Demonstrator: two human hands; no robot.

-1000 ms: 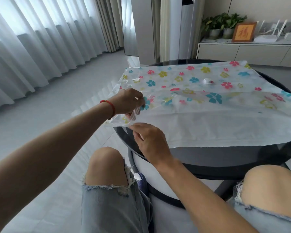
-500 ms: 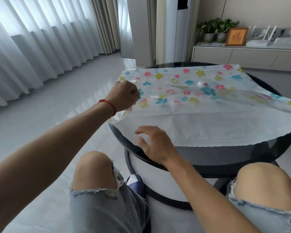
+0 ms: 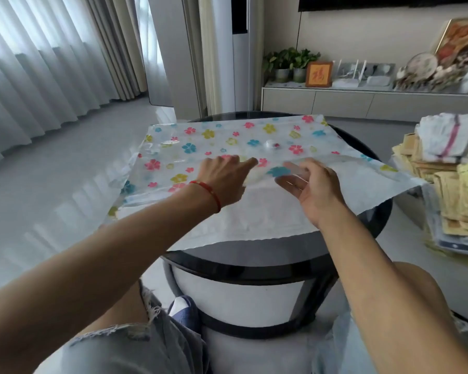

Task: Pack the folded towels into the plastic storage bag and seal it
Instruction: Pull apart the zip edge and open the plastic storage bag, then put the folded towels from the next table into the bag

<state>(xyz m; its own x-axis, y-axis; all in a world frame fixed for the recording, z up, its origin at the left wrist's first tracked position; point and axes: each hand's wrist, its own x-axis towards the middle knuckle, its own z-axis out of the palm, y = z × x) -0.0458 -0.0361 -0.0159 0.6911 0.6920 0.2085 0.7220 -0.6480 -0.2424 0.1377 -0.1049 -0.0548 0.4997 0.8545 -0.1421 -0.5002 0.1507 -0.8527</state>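
The plastic storage bag (image 3: 227, 139), clear with coloured flowers, lies flat on the round black table (image 3: 254, 263). Its white lower layer (image 3: 254, 217) sticks out toward me. My left hand (image 3: 224, 179), with a red string at the wrist, rests on the bag's near edge, fingers stretched to the right. My right hand (image 3: 314, 187) is just right of it, palm turned left, fingertips slipped under the clear top layer at the mouth. A stack of folded towels (image 3: 446, 168), white-striped, yellow and beige, sits at the right, outside the bag.
A round valve (image 3: 272, 143) sits on top of the bag. My bare knees are below the table's front edge. A low cabinet (image 3: 335, 103) with plants and a frame stands behind. Curtains hang at the left over grey floor.
My left hand let go of the bag's left corner and moved right to the middle of the edge. My right hand rose from the white layer to the mouth. The towel stack came into view.
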